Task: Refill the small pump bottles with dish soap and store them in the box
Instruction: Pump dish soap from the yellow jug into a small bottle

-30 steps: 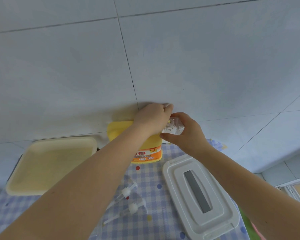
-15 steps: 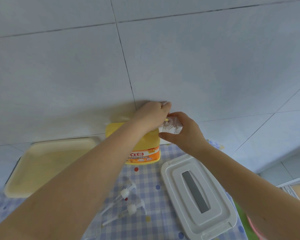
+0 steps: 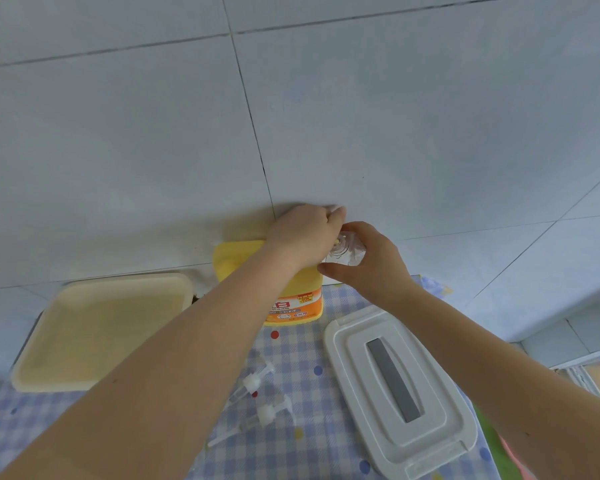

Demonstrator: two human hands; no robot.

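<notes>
My left hand curls over the yellow dish soap jug; my right hand grips a small clear bottle beside it. Two loose pumps lie on the checked cloth, left of the smooth white lid.

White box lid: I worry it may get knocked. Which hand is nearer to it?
Right. The right hand holds a small clear bottle just beyond the lid's far end; the left hand is farther off, atop the yellow soap jug.
</notes>
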